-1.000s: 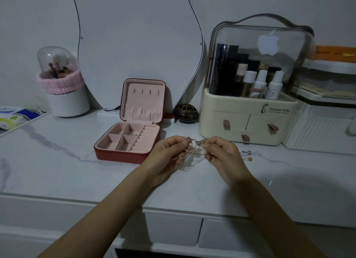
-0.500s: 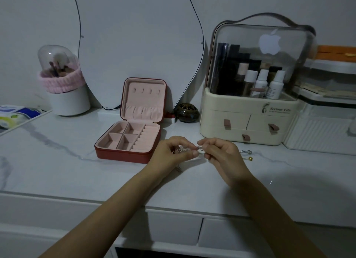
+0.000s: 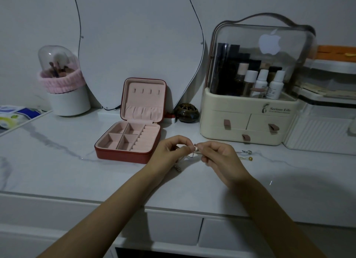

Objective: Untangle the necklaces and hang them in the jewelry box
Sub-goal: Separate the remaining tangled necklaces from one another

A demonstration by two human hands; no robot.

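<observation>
A thin silver necklace [image 3: 195,149] with a small sparkling pendant is stretched between my two hands just above the marble table. My left hand [image 3: 169,154] pinches one side of the chain, and loose chain hangs below it to the table. My right hand [image 3: 220,157] pinches the other side, fingers curled. The red jewelry box [image 3: 128,155] stands open to the left of my hands, its pink lid upright with small hooks [image 3: 146,91] and a gathered pocket. Two more necklaces [image 3: 246,155], one silver and one with a gold bead, lie on the table right of my right hand.
A cream cosmetic organizer [image 3: 248,126] with drawers and a clear cover stands behind my hands. A dark round burner [image 3: 187,112] sits beside the box. A white brush holder [image 3: 65,95] is at the back left, a mirror [image 3: 134,36] leans on the wall, and white storage bins [image 3: 325,134] fill the right.
My hands have drawn closer together and gathered the chain; the pendant now shows between my fingertips, and less chain hangs loose than a second ago.
</observation>
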